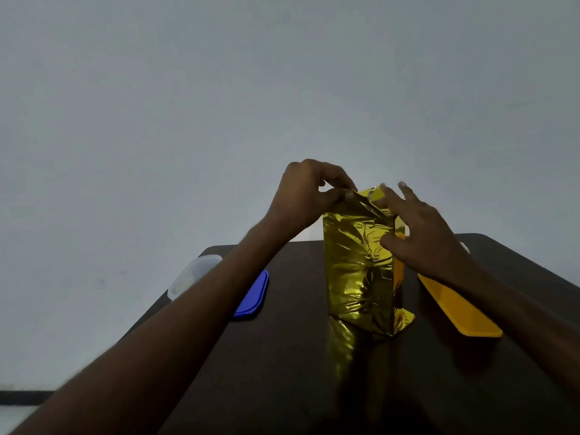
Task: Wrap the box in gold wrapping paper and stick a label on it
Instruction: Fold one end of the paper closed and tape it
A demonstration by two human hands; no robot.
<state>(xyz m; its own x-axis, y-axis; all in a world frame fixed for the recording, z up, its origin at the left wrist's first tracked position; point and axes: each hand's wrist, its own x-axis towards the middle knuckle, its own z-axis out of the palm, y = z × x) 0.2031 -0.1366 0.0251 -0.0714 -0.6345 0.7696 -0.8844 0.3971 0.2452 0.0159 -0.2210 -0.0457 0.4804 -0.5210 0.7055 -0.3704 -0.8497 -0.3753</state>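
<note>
- Box (361, 271) stands upright on end near the middle of the dark table (282, 372), its sides already sheathed in crinkled gold wrapping paper (348, 233), with the top end not yet closed.
- Left hand (306, 196) pinches a flap of the paper at the top left corner between thumb and curled fingers; pull too hard and this thin foil looks likely to tear at the fold.
- Right hand (420, 227) is open, fingers spread, thumb against the upper right side and fingertips at the top edge. It holds nothing, so if the press eases the tall box could tip.
- Paper flares loose at the bottom, so the box may be standing on an uneven base, and a sideways push up top might rock it.
- Slack in the top flap could leave a bulging, crooked end.
- Blue lid (254, 296), clear container (191, 274) and yellow lid (455, 309) lie near either side; a toppling box could knock them.
- No label is visible anywhere, so that step remains.
</note>
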